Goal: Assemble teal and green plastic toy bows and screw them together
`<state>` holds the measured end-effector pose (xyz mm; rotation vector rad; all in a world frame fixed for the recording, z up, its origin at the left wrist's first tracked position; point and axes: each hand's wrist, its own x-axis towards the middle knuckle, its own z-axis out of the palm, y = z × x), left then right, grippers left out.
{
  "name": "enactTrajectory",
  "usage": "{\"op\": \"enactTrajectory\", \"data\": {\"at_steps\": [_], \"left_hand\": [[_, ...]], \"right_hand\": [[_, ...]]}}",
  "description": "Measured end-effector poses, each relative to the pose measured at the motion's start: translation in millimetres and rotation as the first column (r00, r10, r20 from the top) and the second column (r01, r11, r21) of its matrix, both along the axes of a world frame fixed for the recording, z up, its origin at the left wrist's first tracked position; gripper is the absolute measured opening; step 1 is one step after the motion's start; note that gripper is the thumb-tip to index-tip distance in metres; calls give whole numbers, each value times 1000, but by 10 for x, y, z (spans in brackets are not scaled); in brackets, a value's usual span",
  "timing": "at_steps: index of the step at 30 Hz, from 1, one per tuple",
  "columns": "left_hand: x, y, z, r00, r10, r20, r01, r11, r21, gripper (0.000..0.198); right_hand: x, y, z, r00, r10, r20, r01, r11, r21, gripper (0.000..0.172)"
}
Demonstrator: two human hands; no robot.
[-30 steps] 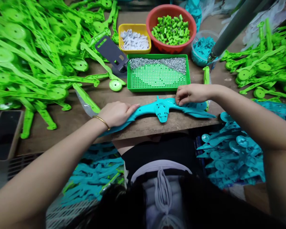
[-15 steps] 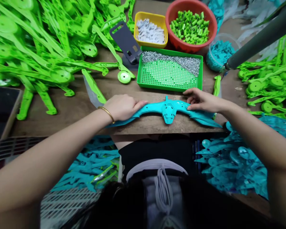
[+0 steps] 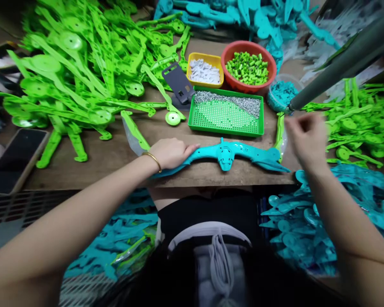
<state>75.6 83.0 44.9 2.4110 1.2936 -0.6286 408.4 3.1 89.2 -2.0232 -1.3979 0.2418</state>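
Observation:
A teal plastic toy piece (image 3: 227, 155), long with wing-like arms and a small head in the middle, lies along the near edge of the wooden table (image 3: 109, 157). My left hand (image 3: 171, 152) rests closed over its left arm, pressing it down. My right hand (image 3: 305, 138) is raised off the piece at the right, smeared by motion, close to the tip of a grey pole-shaped tool (image 3: 339, 59). Its fingers are too blurred to read.
A green perforated tray (image 3: 225, 117) with small metal screws sits behind the piece. Behind it stand a yellow tub (image 3: 205, 70) of white bits, a red bowl (image 3: 248, 66) of green tubes and a clear cup (image 3: 280, 94) of teal bits. Green parts (image 3: 83, 76) are piled left and right; a phone (image 3: 14, 160) lies far left.
My right hand has lifted off the teal piece and moved right and up toward the grey tool. The left hand stays on the piece. The camera has tilted up.

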Motion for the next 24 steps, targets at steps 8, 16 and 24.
{"op": "enactTrajectory", "data": {"at_steps": [8,16,24], "left_hand": [[-29,144,8,1000,29,-10,-30,998,-58,95],[-75,133,5,1000,11,22,-10,998,-58,98],[-108,141,-40,998,10,60,-5,997,-72,94]], "right_hand": [[-182,850,37,977,52,-207,62,859,508,28],[-1064,927,-404,920,44,-390,138,894,425,44],[-1185,927,-529,937,-34,-346,181,899,400,43]]}}
